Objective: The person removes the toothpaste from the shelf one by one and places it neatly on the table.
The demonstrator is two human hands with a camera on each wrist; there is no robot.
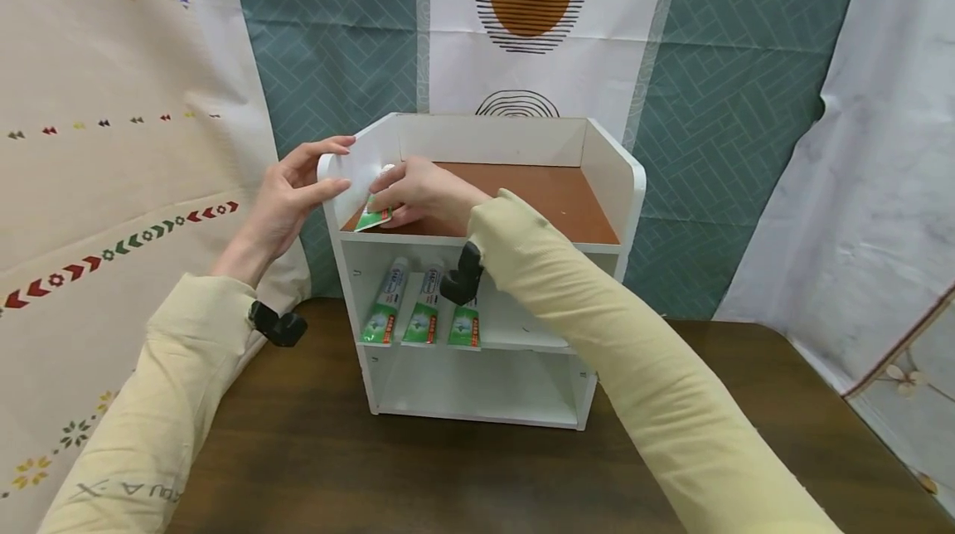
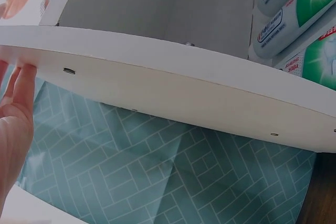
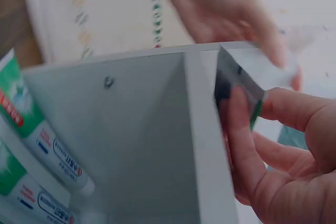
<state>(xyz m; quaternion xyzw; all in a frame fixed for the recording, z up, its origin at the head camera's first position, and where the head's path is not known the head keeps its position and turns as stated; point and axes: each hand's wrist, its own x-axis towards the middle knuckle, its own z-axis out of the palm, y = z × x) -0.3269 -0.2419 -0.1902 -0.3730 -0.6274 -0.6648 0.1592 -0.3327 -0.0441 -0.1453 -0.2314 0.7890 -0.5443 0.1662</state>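
- A green-and-white toothpaste tube [image 1: 373, 215] is pinched by the fingers of the right hand [image 1: 421, 194] at the front left corner of the brown top board [image 1: 552, 194] of a small white wooden shelf unit [image 1: 485, 401]; the tube's lower end touches or nearly touches the board.
- The upper left side panel [image 1: 346, 165] of the shelf unit is clasped by the left hand [image 1: 291, 194], with the thumb on the inner face and the fingers curled over the rim (in the left wrist view only straight fingertips [image 2: 21, 82] against the panel's edge are seen).
- Three more green-and-white tubes [image 1: 421, 314] are laid side by side on the middle shelf, caps toward the back.
- The tube is judged to be at risk of sliding off the front lip, since it is held just beside the open front edge; a loose pinch or a nudge from the sleeve would cause it.
- The light unit could also be tipped or shifted on the dark wooden table [image 1: 373, 476] if the left hand's clasp is loosened while the right hand presses down.
- Most of the held tube is hidden behind the right hand and the side panel, so its cap and lean cannot be made out.
- The right wrist view is blurred; the tube's print cannot be read there.
- The third tube on the middle shelf is partly covered by the black wrist mount [image 1: 462, 273].
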